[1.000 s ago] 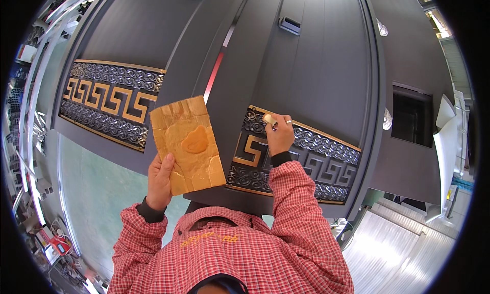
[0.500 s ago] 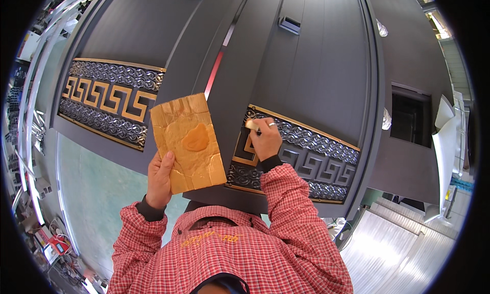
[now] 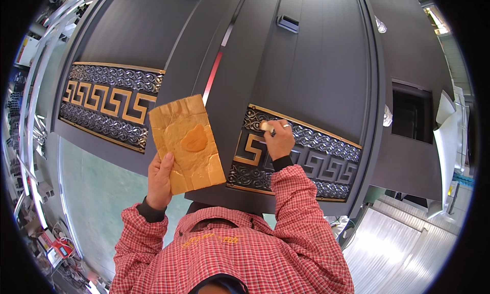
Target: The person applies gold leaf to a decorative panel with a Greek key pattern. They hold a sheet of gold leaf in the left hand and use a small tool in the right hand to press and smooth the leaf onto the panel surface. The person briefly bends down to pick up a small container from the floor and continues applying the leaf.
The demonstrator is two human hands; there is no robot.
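My left hand grips the lower left edge of a gold-coated piece of cardboard, thumb on top. A puddle of gold-orange paint lies on the cardboard. In my right hand, the fingers are closed on a small cream-tipped paint applicator; whether it is a brush or a sponge I cannot tell. Its tip is at the upper scroll band of the right decorative panel. On that panel the leftmost key-pattern figure is gold, while those further right are dark grey.
A matching panel on the left has gold key figures between dark scroll bands. Both belong to large dark grey door leaves with small handles. A rectangular opening is at the right; ribbed sheets lie lower right.
My right hand has moved a little to the right with the applicator, uncovering more of the gold key figure. The left hand and cardboard stay almost in place.
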